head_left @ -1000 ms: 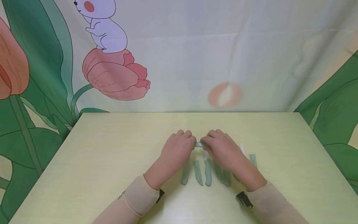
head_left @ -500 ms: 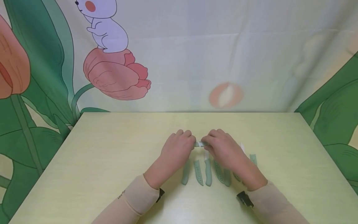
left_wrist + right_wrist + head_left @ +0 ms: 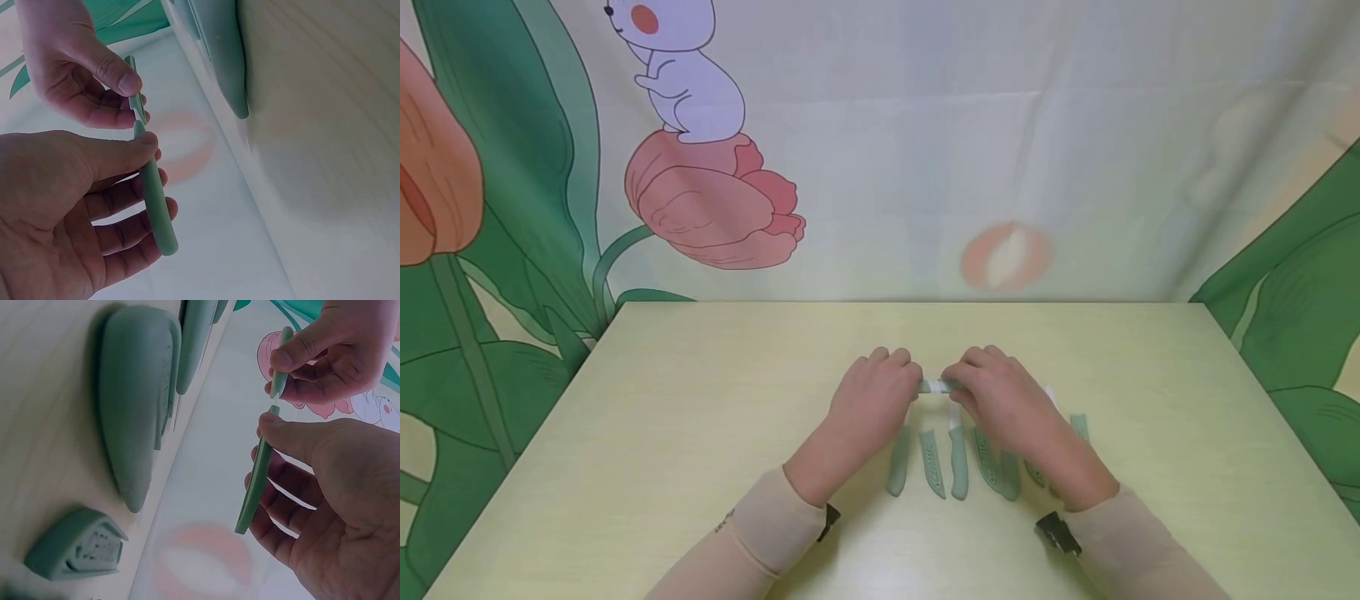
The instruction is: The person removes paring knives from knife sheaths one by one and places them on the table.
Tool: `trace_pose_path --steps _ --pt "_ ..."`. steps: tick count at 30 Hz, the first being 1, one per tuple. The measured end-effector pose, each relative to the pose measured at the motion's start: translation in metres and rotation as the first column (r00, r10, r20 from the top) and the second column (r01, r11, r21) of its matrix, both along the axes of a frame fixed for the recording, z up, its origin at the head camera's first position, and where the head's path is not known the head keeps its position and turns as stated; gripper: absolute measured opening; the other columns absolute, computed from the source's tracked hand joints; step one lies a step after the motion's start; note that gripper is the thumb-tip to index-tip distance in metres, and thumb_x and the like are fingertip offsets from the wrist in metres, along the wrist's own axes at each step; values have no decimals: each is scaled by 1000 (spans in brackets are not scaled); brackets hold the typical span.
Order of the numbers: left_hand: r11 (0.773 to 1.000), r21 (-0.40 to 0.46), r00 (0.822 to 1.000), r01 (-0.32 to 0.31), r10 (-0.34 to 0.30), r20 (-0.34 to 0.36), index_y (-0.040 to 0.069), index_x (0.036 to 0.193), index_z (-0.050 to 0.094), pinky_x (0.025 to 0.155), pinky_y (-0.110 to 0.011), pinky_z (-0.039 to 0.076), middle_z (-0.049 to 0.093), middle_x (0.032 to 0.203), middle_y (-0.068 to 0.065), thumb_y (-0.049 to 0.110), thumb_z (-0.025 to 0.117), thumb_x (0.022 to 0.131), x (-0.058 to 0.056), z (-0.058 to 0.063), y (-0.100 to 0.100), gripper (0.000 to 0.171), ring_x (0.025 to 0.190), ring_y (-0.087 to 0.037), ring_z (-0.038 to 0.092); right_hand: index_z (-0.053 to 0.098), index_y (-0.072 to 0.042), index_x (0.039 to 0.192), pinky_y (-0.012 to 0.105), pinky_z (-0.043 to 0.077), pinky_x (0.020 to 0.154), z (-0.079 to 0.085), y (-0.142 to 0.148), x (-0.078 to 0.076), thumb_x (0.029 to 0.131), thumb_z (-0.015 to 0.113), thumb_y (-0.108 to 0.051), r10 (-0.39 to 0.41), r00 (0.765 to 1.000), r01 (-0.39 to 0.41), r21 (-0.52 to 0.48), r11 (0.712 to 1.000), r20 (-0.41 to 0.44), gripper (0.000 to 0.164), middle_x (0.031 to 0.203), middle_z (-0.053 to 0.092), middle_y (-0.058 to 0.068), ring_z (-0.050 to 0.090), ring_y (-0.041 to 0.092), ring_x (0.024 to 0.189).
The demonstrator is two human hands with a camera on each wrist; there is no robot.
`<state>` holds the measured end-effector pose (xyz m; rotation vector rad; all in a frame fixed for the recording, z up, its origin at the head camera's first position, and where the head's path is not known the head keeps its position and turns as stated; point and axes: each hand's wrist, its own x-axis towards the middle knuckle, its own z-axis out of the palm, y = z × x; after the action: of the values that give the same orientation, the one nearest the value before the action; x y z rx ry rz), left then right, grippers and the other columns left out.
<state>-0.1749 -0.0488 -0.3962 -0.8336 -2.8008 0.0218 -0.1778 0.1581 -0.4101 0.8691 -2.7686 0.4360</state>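
My left hand [image 3: 874,392] pinches the green handle of a small knife [image 3: 159,206] between thumb and fingers. My right hand [image 3: 1000,396] grips a green knife sheath [image 3: 254,487], seen edge-on in the right wrist view. Handle and sheath lie in one line above the table, with a short stretch of white blade [image 3: 936,387] showing between them. The rest of the blade is hidden in the sheath and behind the fingers. Below the hands on the table lie a bare knife [image 3: 958,467] with its handle toward me and a loose sheath [image 3: 932,467] beside it.
More green pieces lie in a row on the pale table [image 3: 700,433]: a knife handle [image 3: 898,467] at left, another sheath [image 3: 986,461], a handle [image 3: 1011,479] touching it, and a sheath [image 3: 1078,427] at right. My right forearm covers some. A printed curtain [image 3: 880,167] hangs behind.
My hands have drawn slightly apart, and a little more white blade shows between handle and sheath. The pieces on the table have not moved.
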Motion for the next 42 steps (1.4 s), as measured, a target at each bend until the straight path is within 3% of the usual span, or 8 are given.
trace_pose_path --steps 42 --pt "999 2 999 -49 49 2 13 101 77 64 -29 50 62 87 0 14 85 92 0 2 -3 11 75 -19 53 79 -9 112 37 54 78 0 5 -4 91 85 -8 -19 1000 19 -2 1000 -12 22 103 71 4 61 24 89"
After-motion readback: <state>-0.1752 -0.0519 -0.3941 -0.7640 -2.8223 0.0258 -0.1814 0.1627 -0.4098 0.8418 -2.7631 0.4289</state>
